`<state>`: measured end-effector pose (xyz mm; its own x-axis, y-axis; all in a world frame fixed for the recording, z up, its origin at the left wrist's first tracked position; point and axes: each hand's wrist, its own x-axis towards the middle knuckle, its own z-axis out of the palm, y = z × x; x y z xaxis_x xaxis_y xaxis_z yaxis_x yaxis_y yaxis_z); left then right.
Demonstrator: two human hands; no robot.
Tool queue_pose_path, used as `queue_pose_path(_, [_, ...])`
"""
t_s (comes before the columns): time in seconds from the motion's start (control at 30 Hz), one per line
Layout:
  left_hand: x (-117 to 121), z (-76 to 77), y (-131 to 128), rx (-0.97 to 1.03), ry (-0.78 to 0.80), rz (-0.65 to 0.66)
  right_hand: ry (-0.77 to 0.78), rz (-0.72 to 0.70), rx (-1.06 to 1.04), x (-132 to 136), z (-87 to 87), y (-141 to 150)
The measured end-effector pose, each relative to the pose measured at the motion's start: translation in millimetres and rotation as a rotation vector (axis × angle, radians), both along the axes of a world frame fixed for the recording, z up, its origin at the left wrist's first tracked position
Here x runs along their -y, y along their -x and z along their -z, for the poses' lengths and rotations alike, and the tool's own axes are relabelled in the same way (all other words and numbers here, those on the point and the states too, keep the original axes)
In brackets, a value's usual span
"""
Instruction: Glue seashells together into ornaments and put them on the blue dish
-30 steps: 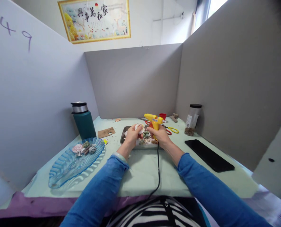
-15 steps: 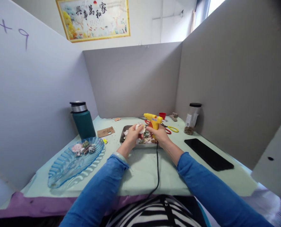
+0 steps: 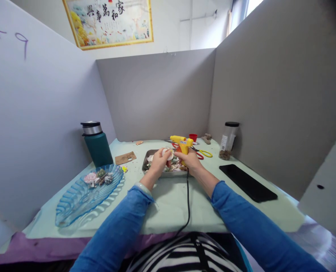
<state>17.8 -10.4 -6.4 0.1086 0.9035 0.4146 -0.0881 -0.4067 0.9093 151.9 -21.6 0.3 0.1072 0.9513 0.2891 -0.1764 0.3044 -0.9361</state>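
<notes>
Head view: in the middle of the frame, over the tray (image 3: pixel 172 175), a white piece (image 3: pixel 168 153), maybe a shell, pinched by closed fingers of the left hand (image 3: pixel 159 162). Just right of it, a yellow glue gun (image 3: pixel 182 141), wrapped at the handle by the right hand (image 3: pixel 192 162). Piece: likely light, hard, easy to chip; best held gently by the rim. Gun: likely light, stiff, maybe hot in front; best held by the handle.

head view | from wearer's head | faces forward and down | near hands (image 3: pixel 159 162) and table (image 3: pixel 168 207)
</notes>
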Motion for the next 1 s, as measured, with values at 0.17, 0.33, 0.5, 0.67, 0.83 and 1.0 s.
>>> queue_pose_path(0.17, [0.7, 0.2, 0.5, -0.079, -0.062, -0.029, 0.003, -0.004, 0.004, 1.7, -1.9, -0.5])
queue_pose_path(0.33, [3.1, -2.1, -0.5, -0.099, -0.055, -0.035, -0.007, 0.0, -0.001, 0.5, -1.1, -1.3])
queue_pose_path(0.5, [0.4, -1.6, 0.2, -0.045, -0.006, 0.003, -0.02, -0.006, -0.005, -1.1, 0.8, -1.9])
queue_pose_path(0.67, [-1.2, -2.1, 1.3, 0.118, 0.066, 0.064, -0.003, -0.03, -0.008, -3.0, 2.8, -0.7])
queue_pose_path(0.83, [-0.5, -3.4, 0.5, 0.189, 0.097, 0.128, -0.028, -0.018, -0.007, -4.5, 4.6, -0.8])
queue_pose_path(1.0, [-0.1, -6.4, 3.1, 0.26, 0.134, 0.104, -0.041, -0.023, -0.004, -5.6, 6.1, -1.7])
